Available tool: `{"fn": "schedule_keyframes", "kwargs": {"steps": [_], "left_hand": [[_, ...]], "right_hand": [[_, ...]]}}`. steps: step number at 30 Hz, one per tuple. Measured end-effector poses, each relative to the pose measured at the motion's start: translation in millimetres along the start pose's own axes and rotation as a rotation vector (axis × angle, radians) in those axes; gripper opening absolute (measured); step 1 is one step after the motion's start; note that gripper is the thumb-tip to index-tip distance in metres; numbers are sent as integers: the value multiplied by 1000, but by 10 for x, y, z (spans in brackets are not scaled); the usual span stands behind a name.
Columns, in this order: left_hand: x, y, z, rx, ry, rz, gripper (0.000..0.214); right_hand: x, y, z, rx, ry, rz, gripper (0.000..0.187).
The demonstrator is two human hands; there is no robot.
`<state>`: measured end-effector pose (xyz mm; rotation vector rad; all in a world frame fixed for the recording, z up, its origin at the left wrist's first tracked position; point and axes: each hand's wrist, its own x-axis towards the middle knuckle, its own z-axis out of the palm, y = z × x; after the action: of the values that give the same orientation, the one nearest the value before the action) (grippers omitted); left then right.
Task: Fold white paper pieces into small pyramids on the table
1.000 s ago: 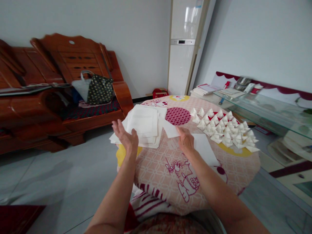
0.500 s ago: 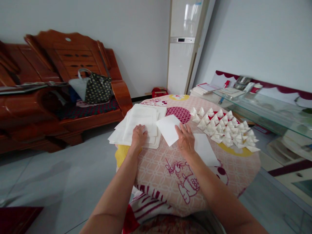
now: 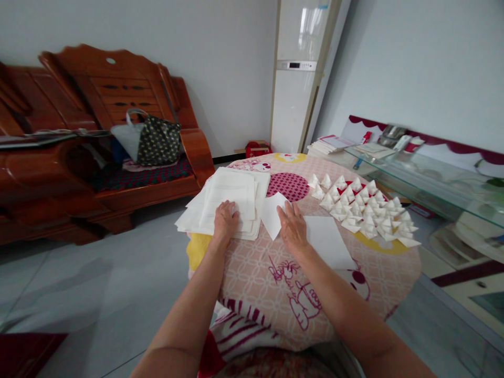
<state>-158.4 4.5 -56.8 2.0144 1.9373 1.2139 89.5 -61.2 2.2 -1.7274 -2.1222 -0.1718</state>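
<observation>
1. Left hand (image 3: 225, 220): laid palm down on the stack of white paper sheets (image 3: 230, 197) at the left edge of the desk (image 3: 275, 273). Fingers spread flat, gripping nothing; the flat pressure presumably keeps the loose sheets from sliding.
2. Right hand (image 3: 292, 227): laid palm down on a single white sheet (image 3: 272, 214), just right of the stack, near the middle of the desk. Fingers extended and flat on the paper, not closed around it. Sheet lies angled, one corner pointing toward the near edge; appears to be partly folded, though the fold line cannot be confirmed.
3. Second loose white sheet (image 3: 328, 242): flat on the desk, immediately right of the right hand, partly hidden under the wrist.
4. Folded paper triangles (image 3: 364, 212): grouped in close rows toward the right edge, well apart from both hands, likely kept out of the working area.
5. Desk covering: pink patterned cloth with cartoon print, draped over the near edge.
6. Surroundings: wooden sofa (image 3: 98, 136) with a patterned handbag (image 3: 151, 142) beyond the left edge; glass shelf (image 3: 433, 173) beyond the right edge.
</observation>
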Motion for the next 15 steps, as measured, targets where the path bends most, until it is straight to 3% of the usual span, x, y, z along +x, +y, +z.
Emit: {"fn": "schedule_keyframes", "kwargs": {"steps": [9, 15], "left_hand": [[-10, -88, 58, -83, 58, 18, 26], [-17, -97, 53, -72, 58, 13, 25]], "right_hand": [[3, 81, -46, -102, 230, 9, 41], [32, 73, -65, -73, 220, 16, 40]]}}
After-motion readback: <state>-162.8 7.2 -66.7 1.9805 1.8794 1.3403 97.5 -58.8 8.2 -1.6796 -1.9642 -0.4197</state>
